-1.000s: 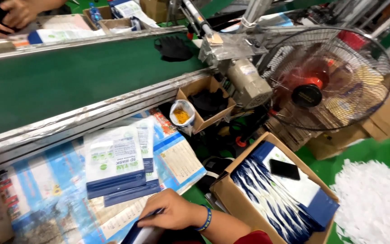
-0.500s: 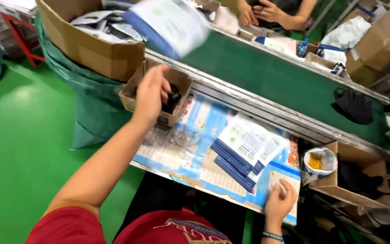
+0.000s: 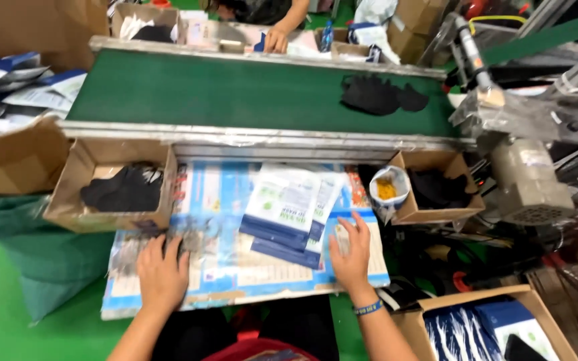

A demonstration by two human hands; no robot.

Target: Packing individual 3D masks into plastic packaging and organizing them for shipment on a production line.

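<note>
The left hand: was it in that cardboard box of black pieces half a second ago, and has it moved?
Yes. The left hand has come out of the cardboard box and now lies flat on the printed board, nearer the person.

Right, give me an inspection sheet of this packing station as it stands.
Surface: printed blue work board, scuffed, in front of a green conveyor belt.
Job's things: stack of white and blue pouches mid-board; open cardboard box with dark pieces on the left.
Clutter: small bag of yellow bits; second box of dark pieces; dark pieces on the belt.
Grippers: left hand flat on the board, empty; right hand flat beside the pouches, wristband on.
Cables: yellow cable at top right.
Surroundings: another person's hand across the belt; green floor; carton of packets lower right.
</note>
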